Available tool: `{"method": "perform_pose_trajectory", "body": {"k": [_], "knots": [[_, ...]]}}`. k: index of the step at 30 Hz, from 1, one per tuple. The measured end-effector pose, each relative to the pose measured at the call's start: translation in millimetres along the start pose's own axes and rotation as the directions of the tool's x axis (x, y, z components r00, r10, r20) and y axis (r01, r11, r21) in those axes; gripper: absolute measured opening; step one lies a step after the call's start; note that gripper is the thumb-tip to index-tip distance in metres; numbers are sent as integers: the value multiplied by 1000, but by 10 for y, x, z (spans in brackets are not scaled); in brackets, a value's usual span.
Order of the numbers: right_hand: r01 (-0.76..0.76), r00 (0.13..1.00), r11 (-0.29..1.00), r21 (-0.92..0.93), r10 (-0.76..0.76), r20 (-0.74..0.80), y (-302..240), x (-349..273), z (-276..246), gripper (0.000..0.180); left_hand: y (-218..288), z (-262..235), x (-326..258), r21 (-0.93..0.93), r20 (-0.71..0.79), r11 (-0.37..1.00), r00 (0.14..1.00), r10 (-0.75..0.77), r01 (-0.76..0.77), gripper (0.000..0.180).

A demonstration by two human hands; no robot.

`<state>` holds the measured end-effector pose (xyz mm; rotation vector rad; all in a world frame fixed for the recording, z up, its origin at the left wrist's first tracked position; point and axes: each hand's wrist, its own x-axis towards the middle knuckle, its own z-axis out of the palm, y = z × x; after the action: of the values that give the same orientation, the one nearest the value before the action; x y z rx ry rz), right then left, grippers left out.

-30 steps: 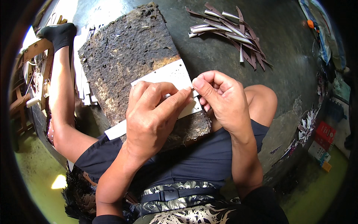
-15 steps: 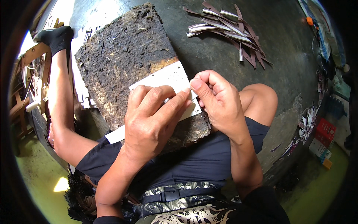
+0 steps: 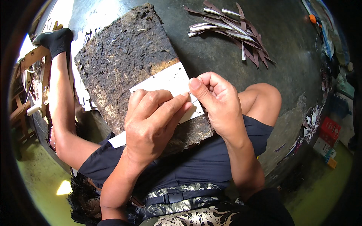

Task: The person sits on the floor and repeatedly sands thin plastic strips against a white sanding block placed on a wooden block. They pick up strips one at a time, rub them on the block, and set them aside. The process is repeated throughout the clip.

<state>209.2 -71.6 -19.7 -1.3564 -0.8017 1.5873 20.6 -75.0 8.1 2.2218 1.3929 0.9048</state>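
We see our left hand (image 3: pixel 152 126) lying flat across a white strip (image 3: pixel 166 96) with small holes along its edges, its fingers (image 3: pixel 171 109) stretched out and pressing the strip down onto a rough dark slab (image 3: pixel 124 64) that rests over our lap and runs away from us. Our right hand (image 3: pixel 217 101) sits just beside the left one, its fingers curled shut in a pinch at the strip's near edge; whatever thin thing they grip is too small for us to tell. The two hands touch at the fingertips.

Against the frames from a second and half a second ago, little has changed. Both hands stay at the same place on the strip, the left still pressing, the right still pinched closed. The right thumb now stands a touch more upright over the strip's edge, and the left forefinger has slid slightly toward it. The strip itself has not shifted on the slab.

Beyond the slab, on the dark floor (image 3: pixel 241 75), a loose heap of brown and white cut strips (image 3: pixel 230 32) lies where it was, well apart from our hands. Our left leg in a black sock (image 3: pixel 56 39) stretches out to the left of the slab, unmoved.
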Motion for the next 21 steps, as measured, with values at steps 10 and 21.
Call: {"method": "perform_pose_trajectory", "body": {"k": [10, 21], "knots": [[-98, 994, 991, 90, 93, 56, -51, 31, -87, 28, -8, 7, -7, 2, -5, 1000, 1000, 21, -21, 33], [-131, 991, 988, 82, 129, 37, 50, 133, -239, 28, 4, -2, -5, 7, 7, 1000, 1000, 22, -22, 34]]}}
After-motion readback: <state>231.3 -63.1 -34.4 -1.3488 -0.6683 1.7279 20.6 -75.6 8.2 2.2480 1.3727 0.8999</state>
